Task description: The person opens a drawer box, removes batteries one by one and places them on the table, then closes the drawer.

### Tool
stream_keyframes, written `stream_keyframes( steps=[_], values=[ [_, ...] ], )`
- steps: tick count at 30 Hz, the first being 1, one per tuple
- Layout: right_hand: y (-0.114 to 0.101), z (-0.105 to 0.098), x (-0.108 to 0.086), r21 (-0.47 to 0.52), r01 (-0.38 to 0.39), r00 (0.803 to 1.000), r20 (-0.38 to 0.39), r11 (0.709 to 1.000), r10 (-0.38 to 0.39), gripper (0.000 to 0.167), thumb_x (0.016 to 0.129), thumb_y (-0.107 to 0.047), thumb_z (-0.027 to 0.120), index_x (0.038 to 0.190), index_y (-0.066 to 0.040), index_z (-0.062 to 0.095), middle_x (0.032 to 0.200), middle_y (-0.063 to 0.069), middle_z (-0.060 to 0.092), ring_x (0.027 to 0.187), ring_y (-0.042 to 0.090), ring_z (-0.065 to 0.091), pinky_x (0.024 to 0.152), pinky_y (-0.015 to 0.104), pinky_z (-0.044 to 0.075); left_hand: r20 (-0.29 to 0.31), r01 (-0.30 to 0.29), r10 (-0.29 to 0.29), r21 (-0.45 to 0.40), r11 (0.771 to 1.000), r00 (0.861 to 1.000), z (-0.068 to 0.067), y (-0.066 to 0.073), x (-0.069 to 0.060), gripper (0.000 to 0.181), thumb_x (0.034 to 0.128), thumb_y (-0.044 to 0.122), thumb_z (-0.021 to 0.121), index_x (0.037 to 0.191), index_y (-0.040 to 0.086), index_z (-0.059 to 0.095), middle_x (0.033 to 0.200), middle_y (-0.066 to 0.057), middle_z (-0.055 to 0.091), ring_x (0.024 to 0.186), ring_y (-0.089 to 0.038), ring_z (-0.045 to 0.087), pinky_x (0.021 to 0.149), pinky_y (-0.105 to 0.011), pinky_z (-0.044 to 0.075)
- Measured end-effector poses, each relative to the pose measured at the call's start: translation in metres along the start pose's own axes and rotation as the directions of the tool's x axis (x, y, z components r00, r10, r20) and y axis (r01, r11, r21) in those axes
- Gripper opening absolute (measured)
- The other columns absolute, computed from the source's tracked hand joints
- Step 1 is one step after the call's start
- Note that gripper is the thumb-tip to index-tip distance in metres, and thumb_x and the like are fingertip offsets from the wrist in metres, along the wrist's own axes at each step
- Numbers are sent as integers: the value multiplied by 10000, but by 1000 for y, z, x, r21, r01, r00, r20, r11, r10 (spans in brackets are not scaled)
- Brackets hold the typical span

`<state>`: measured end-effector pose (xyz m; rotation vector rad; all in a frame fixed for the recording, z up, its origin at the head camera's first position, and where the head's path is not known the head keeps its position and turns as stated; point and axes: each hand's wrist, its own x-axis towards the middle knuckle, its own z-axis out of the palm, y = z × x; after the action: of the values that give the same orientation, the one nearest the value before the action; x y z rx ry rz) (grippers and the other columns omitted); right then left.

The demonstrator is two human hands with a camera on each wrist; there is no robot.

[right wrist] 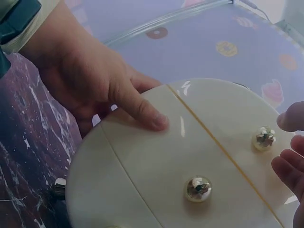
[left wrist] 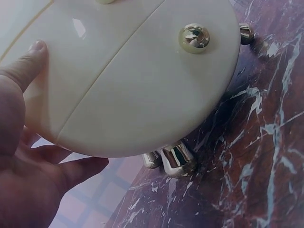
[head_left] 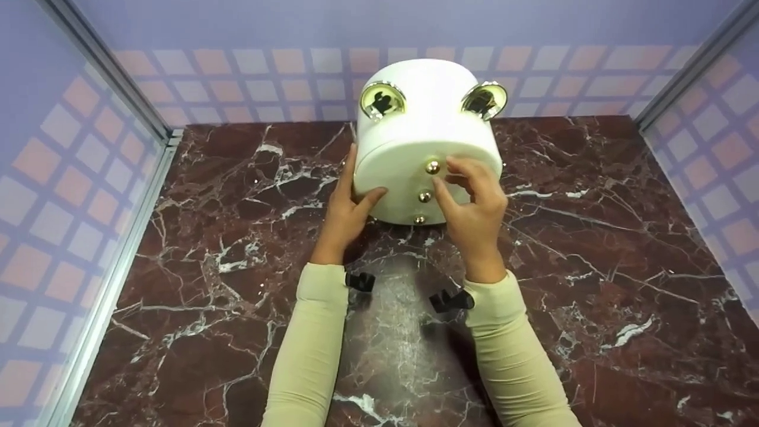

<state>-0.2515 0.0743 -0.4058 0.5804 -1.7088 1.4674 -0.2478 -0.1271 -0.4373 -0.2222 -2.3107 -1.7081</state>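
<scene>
A glossy white storage box (head_left: 424,130) with a rounded front stands at the back of the table. Thin seams split its front into three bands, each with a gold knob; the top knob (right wrist: 263,138) and middle knob (right wrist: 198,189) show in the right wrist view. My left hand (head_left: 344,216) grips the box's left side, thumb on the front face and fingers along the side. Close to the top knob, my right hand (head_left: 477,207) has thumb and forefinger parted, with a gap between them and the knob. Gold feet (left wrist: 178,159) sit under the box.
Two gold ring-shaped fittings, a left ring (head_left: 382,101) and a right ring (head_left: 485,101), stick out from the box's upper sides. A dark red marbled table (head_left: 237,296) lies beneath. Patterned panels, such as the back panel (head_left: 267,35), stand on three sides.
</scene>
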Motion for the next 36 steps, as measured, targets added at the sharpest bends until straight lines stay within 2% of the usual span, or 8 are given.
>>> stream_keyframes(
  steps=[7,12,17,23,28,36],
  values=[
    [0,7,-3,-139,60,998,10,988,-59,273,752,-33,810,1013,-36,728,993,93,698,874,205,647,843,252,561,-9,-20,20,-10,1000,1000,1,-3,-1,867,899,211,688,1565,168,135,1593,-117,275,1190,-320,569,950,-422,541],
    [1,15,-3,-180,97,995,25,979,-94,253,761,-12,795,1002,-54,733,1000,79,701,915,207,659,866,237,541,-20,-31,31,-7,999,999,0,-2,1,867,897,206,690,1565,160,139,1587,-118,286,1165,-312,580,923,-414,554],
    [4,20,-5,-224,109,993,-12,968,-115,203,794,1,753,986,-64,742,1000,73,697,937,210,655,883,235,520,-9,-43,44,15,999,999,0,-2,0,859,900,208,686,1562,139,143,1580,-137,293,1178,-306,573,936,-415,545],
    [8,25,-6,-248,149,986,-33,957,-163,117,844,-16,708,950,-52,743,987,74,710,952,237,652,906,266,519,0,-49,49,5,999,999,0,-1,-1,850,904,188,680,1559,120,143,1576,-152,293,1165,-307,578,923,-421,550],
    [10,26,-5,-256,182,981,-21,949,-194,121,858,-7,685,955,-50,741,1000,73,703,959,249,635,900,278,515,1,-51,51,-3,999,999,1,-1,1,853,904,197,680,1561,135,139,1578,-143,292,1171,-318,575,922,-420,553],
    [14,26,-6,-265,179,983,18,947,-181,163,851,26,677,978,-53,742,1015,67,696,962,248,617,895,280,499,3,-62,62,21,998,998,1,-4,-1,853,910,195,673,1559,116,125,1588,-148,272,1209,-333,558,945,-426,542]
  ],
)
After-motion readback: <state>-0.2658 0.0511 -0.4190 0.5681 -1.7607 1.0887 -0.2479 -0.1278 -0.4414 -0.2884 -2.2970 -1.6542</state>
